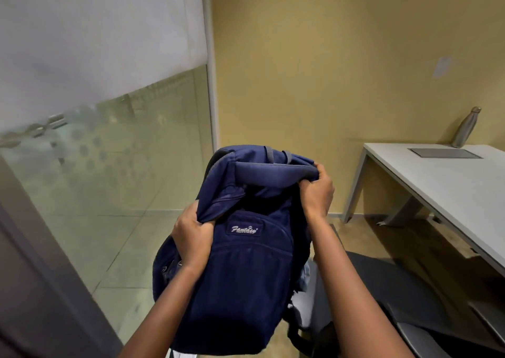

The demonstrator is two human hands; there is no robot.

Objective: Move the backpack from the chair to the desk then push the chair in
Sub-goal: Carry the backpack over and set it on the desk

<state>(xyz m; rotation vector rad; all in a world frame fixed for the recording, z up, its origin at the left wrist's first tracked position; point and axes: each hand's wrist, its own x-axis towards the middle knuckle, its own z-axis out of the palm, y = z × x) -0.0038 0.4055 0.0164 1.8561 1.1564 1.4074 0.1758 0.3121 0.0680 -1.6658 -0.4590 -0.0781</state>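
A dark blue backpack (246, 262) with a small white logo patch hangs in the air in front of me, held up by both hands. My left hand (192, 233) grips a fold of fabric on its left side. My right hand (317, 190) clutches the folded top flap at the upper right. The black chair (404, 297) sits low at the right, below and beside the bag, its seat partly hidden by my right arm. The white desk (451, 182) stands at the right, apart from the bag.
A steel bottle (464, 128) stands at the desk's far edge beside a grey recessed panel (444, 153). A frosted glass partition (103, 144) fills the left, with a dark door frame at the lower left. A yellow wall lies ahead.
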